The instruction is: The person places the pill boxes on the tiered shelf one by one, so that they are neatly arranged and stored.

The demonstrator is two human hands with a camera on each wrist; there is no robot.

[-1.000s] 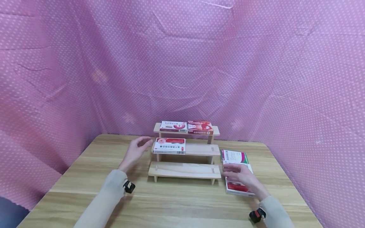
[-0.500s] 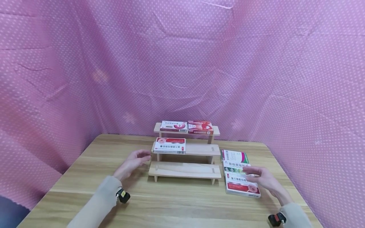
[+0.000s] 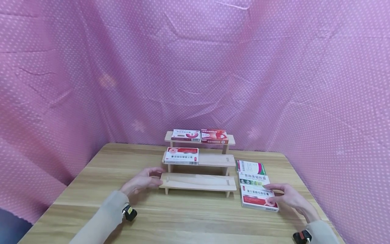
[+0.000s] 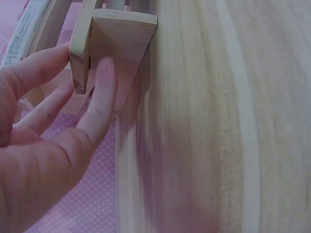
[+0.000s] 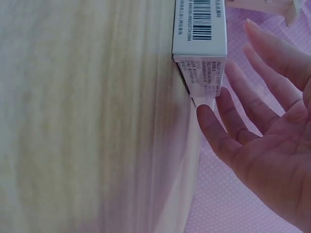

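Observation:
In the head view, my left hand [image 3: 141, 181] is at the left end of the lowest step of a three-step wooden display stand [image 3: 198, 182]. The left wrist view shows its fingers loosely straddling the board's end [image 4: 80, 58], index fingertip at the edge and thumb below, in front of the leg. To the right, my right hand [image 3: 290, 196] reaches over the right end of a red-and-white medicine box [image 3: 254, 195] lying flat on the table. Its fingers are spread and extended beside the box end [image 5: 199, 77] in the right wrist view.
Behind that box lie a white-and-green medicine box [image 3: 253, 177] and another with a magenta edge [image 3: 250, 167]. One red-and-white box [image 3: 181, 156] lies on the middle step. On the top step are a white box [image 3: 185, 135] and a red box [image 3: 214, 135]. Pink dotted cloth [image 3: 195, 67] hangs behind the table.
My left hand has come down along the stand's left side from the middle step to the lowest. My right hand has drawn right, off the boxes, and now reaches the nearest box's right end.

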